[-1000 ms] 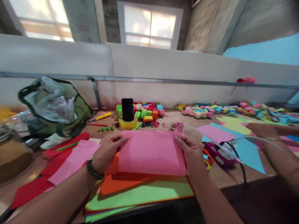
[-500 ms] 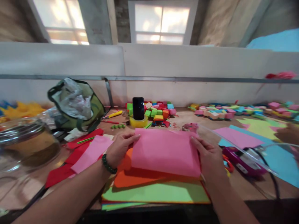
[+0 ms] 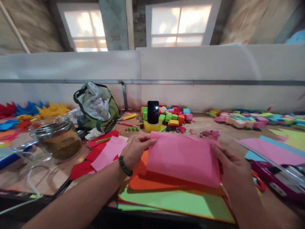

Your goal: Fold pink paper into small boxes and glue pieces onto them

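Observation:
A pink sheet of paper (image 3: pixel 183 159) is held up between my two hands, tilted toward me. My left hand (image 3: pixel 138 148) pinches its upper left corner between thumb and fingers; a dark green beaded bracelet (image 3: pixel 125 166) circles that wrist. At the sheet's right edge, my right hand (image 3: pixel 231 162) grips it with the thumb in front and the fingers partly hidden behind. Below the pink sheet lies an orange sheet (image 3: pixel 152 182), on top of a stack of coloured paper (image 3: pixel 176 200) whose upper sheet is light green.
A phone (image 3: pixel 152 112) stands in a yellow tape roll (image 3: pixel 152 126), with small folded paper blocks (image 3: pixel 172 117) behind. To the left are a glass jar (image 3: pixel 59 140), a green bag (image 3: pixel 107 105) and red paper pieces (image 3: pixel 82 169). A purple device (image 3: pixel 274 179) lies at right.
The camera view has turned left, so everything appears shifted right. Both hands keep the same hold on the pink sheet, which stays above the orange one.

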`<state>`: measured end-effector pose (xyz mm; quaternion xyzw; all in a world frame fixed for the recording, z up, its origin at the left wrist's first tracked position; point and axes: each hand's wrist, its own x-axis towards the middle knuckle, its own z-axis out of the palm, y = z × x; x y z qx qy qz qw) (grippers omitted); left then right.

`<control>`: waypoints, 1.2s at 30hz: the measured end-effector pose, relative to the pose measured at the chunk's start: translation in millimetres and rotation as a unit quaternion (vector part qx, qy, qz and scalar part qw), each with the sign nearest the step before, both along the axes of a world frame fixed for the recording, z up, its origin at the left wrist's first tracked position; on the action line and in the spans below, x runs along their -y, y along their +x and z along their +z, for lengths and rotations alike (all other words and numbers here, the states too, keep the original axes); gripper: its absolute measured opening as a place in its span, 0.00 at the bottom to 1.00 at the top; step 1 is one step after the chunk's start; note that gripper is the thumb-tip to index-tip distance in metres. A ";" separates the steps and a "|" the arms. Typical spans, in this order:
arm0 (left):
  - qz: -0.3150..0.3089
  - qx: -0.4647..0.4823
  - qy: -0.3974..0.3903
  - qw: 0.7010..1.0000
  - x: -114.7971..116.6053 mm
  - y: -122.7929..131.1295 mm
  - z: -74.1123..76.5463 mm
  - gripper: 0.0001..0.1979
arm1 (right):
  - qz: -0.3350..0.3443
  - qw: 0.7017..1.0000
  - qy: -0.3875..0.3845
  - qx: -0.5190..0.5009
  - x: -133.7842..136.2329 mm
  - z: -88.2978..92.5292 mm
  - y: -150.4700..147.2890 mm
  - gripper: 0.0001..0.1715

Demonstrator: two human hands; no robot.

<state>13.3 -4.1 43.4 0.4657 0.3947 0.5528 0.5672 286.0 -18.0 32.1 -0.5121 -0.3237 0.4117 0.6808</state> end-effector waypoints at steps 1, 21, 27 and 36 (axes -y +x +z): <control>-0.001 0.003 0.000 1.000 -0.2 0.1 -0.2 0.12 | 0.001 1.000 0.004 -0.002 -0.6 -0.4 0.1 0.19; 0.033 0.071 -0.062 0.995 0.6 0.5 4.2 0.11 | -0.030 1.000 -0.003 0.006 2.0 8.9 -4.3 0.18; 0.053 0.080 -0.091 0.991 4.2 1.8 9.2 0.15 | 0.015 0.999 0.026 -0.040 7.3 14.8 -8.0 0.16; 0.049 0.081 -0.109 0.989 1.9 0.0 6.6 0.16 | 0.032 0.994 0.024 -0.099 6.0 11.0 -7.6 0.16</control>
